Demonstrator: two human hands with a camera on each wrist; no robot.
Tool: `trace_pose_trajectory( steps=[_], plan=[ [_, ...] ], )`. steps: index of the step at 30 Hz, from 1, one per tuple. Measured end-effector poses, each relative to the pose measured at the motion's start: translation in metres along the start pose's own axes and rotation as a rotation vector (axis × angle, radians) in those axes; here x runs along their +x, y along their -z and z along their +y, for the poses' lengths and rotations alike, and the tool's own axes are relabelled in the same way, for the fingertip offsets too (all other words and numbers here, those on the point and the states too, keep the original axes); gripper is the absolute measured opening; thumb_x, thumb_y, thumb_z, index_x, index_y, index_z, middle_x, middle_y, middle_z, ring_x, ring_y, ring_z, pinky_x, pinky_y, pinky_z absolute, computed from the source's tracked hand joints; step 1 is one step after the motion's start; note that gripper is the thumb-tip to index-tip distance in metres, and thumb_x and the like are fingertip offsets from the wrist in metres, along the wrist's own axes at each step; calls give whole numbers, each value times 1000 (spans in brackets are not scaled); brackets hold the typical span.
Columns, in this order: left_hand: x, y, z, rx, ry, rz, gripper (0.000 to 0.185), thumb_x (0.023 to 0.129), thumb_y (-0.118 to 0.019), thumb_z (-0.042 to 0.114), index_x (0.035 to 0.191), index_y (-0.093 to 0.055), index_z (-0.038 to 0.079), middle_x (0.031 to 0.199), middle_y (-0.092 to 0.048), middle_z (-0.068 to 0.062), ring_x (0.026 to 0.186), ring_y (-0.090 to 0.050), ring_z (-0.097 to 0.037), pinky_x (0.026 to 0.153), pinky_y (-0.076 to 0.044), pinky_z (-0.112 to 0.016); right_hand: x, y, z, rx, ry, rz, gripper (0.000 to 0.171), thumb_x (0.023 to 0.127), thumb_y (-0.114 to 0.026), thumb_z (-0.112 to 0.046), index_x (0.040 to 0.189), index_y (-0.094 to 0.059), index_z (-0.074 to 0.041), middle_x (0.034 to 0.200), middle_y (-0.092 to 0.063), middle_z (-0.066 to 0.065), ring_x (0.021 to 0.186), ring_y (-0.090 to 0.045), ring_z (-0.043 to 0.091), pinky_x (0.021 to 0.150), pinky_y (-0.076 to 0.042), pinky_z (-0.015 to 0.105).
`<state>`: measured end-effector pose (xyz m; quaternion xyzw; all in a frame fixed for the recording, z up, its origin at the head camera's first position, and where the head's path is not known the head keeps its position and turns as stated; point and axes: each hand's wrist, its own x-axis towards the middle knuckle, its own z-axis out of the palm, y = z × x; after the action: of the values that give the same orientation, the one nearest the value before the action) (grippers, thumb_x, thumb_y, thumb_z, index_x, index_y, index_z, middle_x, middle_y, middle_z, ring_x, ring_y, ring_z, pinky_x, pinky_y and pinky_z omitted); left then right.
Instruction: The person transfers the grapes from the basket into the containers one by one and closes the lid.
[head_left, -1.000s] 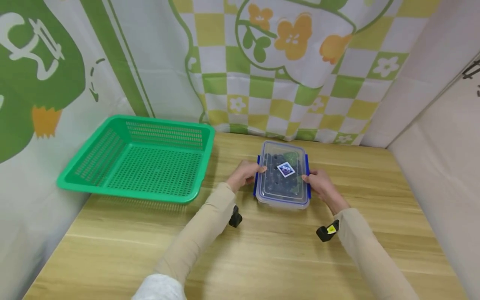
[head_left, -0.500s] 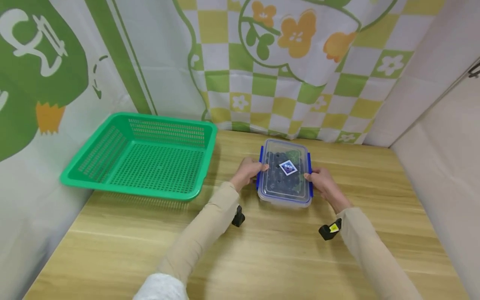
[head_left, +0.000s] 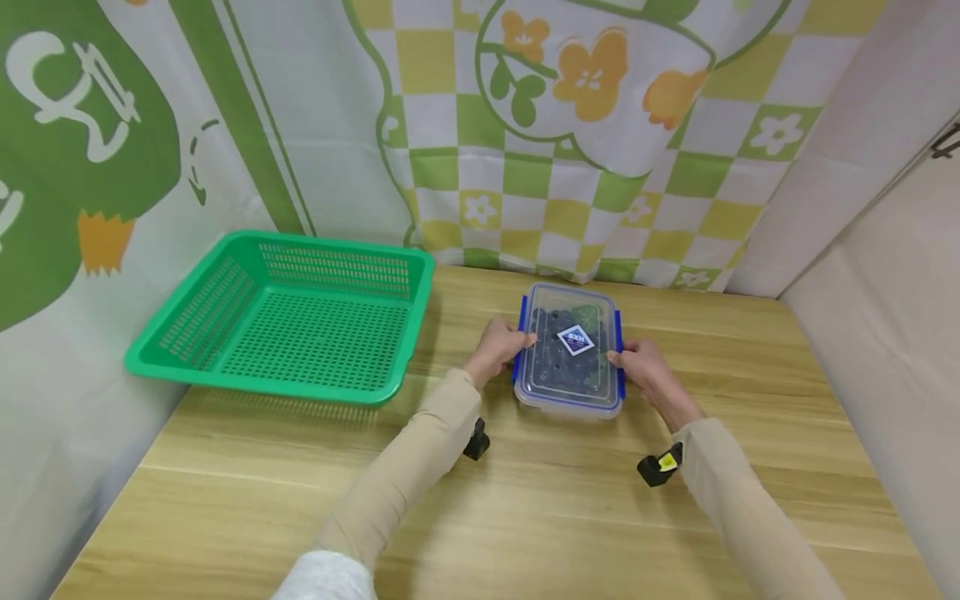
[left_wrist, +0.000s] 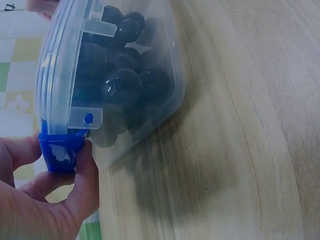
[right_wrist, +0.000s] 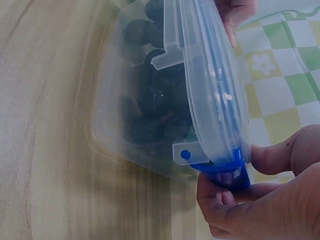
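A clear plastic food container (head_left: 555,379) with a transparent lid, blue side clips and a diamond-shaped label sits on the wooden table. Dark round fruit (left_wrist: 122,87) that looks like grapes shows through its wall, with something green under the lid. My left hand (head_left: 497,346) grips the left edge, thumb on the lid's rim and fingers curled at the blue clip (left_wrist: 60,152). On the opposite side my right hand (head_left: 643,367) pinches the other blue clip (right_wrist: 230,175), its thumb against the lid's edge. Both visible clips are folded down against the container wall or close to it; exactly how far, I cannot tell.
A green perforated plastic basket (head_left: 315,333) stands at the left on the table (head_left: 555,517), with nothing in it. Behind the table hangs a checked, flowered curtain (head_left: 570,200). Pale fabric (head_left: 885,275) walls off the right side.
Both hands keep their hold on the container, which stays in about the same place. The head view has shifted slightly.
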<state>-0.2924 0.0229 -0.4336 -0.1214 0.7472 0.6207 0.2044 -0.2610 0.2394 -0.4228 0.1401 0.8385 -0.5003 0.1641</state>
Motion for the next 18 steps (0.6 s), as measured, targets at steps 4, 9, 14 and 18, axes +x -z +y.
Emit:
trace_pose_trajectory(
  steps=[4,9,14,18],
  plan=[
    [0,-1,0,70,-24,33,14,89,-62,10,89,-64,-4,70,-59,-4,55,-56,-10,55,-55,-25,0,-1,-1,-16,3,13,44,96,-48,-12,130,-44,15,117,-56,22,83,-60,12,80,-51,26],
    [0,-4,1,119,-46,58,15,88,-63,9,89,-66,-6,72,-59,-5,54,-54,-10,55,-54,-23,3,0,0,-13,-6,6,45,96,-47,-12,133,-41,15,119,-55,22,85,-60,13,84,-50,29],
    [4,-5,3,130,-62,69,20,87,-64,10,97,-67,-7,81,-64,-11,58,-56,-10,57,-55,-23,8,3,0,1,2,-1,50,97,-45,-12,137,-35,15,129,-50,29,92,-60,18,95,-49,37],
    [8,-7,3,155,-60,76,17,86,-65,9,91,-66,-6,75,-61,-8,56,-54,-11,58,-55,-25,13,5,1,-1,8,-25,51,97,-45,-11,138,-32,16,133,-46,32,96,-59,20,98,-48,39]
  ],
)
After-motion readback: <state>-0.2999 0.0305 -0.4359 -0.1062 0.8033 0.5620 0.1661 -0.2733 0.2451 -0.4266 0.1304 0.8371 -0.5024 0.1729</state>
